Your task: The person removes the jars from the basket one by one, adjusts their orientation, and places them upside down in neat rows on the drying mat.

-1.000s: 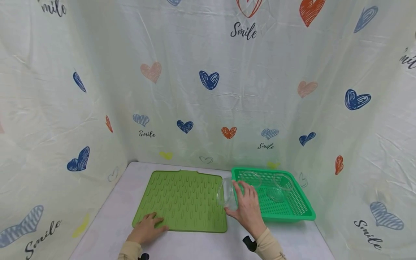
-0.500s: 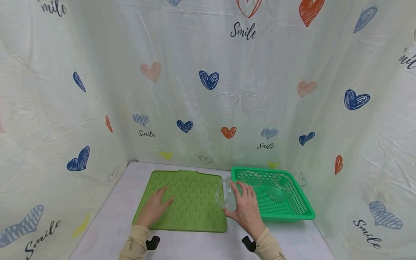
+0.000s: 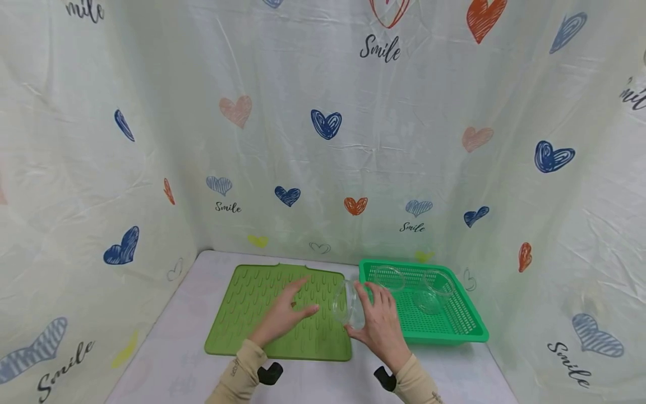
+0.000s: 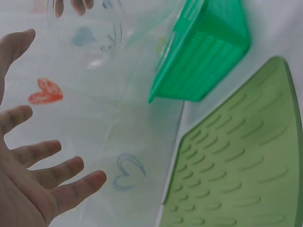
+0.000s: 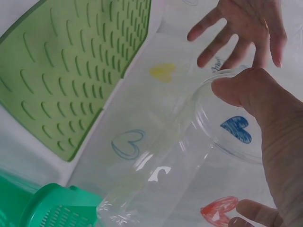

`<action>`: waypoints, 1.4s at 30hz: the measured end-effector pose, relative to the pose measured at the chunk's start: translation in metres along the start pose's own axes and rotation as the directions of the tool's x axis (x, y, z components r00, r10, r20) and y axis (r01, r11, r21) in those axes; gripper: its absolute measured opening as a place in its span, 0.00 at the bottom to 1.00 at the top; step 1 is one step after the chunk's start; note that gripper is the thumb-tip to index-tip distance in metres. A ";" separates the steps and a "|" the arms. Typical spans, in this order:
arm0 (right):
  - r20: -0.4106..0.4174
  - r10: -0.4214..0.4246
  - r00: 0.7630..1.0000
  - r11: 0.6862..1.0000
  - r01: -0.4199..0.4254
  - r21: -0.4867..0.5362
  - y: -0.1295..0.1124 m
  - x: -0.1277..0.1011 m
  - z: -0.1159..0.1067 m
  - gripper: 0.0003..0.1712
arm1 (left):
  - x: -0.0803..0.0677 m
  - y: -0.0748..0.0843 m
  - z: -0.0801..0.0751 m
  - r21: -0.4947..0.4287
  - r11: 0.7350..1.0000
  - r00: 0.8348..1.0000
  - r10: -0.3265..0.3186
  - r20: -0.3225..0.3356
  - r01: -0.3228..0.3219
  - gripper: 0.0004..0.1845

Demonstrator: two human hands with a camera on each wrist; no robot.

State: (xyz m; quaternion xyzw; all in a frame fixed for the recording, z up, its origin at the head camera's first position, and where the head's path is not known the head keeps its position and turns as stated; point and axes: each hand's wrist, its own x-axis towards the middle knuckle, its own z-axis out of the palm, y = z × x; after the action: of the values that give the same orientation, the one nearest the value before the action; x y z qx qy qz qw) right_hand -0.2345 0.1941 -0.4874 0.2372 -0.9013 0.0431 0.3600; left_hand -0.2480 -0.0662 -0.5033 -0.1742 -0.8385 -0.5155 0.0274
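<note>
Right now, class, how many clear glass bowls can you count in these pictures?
3. One bowl is held on its side by the right hand, over the mat's edge. Two more sit in the green basket: one at back left, one at back right.

White table (image 3: pixel 166 348), heart-print curtain (image 3: pixel 323 140) — two glass bowls (image 3: pixel 434 283) in green basket (image 3: pixel 474 331)

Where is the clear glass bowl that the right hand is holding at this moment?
In the head view the clear glass bowl is tipped on its side in the right hand, above the green mat's right edge, just left of the green basket.
</note>
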 end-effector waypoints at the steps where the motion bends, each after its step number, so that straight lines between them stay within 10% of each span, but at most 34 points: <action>1: 0.000 -0.004 1.000 1.000 0.004 0.001 -0.001 0.000 0.000 0.61 | 0.001 0.002 0.003 -0.005 1.000 1.000 0.011 0.009 -0.011 0.42; 16: 0.040 -0.056 0.998 0.998 0.056 0.003 -0.015 0.002 -0.001 0.61 | 0.006 0.023 0.034 -0.126 0.991 0.987 0.071 0.143 -0.053 0.43; 42: 0.092 -0.059 0.994 0.998 0.061 -0.014 -0.016 -0.001 -0.004 0.66 | 0.008 0.024 0.037 -0.158 0.984 0.985 0.100 0.143 -0.077 0.39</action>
State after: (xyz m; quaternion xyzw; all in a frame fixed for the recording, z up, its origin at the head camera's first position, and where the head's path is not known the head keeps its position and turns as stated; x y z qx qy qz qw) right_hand -0.2240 0.1818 -0.4870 0.2629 -0.9096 0.0139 0.3213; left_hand -0.2429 -0.0221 -0.4978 -0.2515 -0.7880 -0.5614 -0.0264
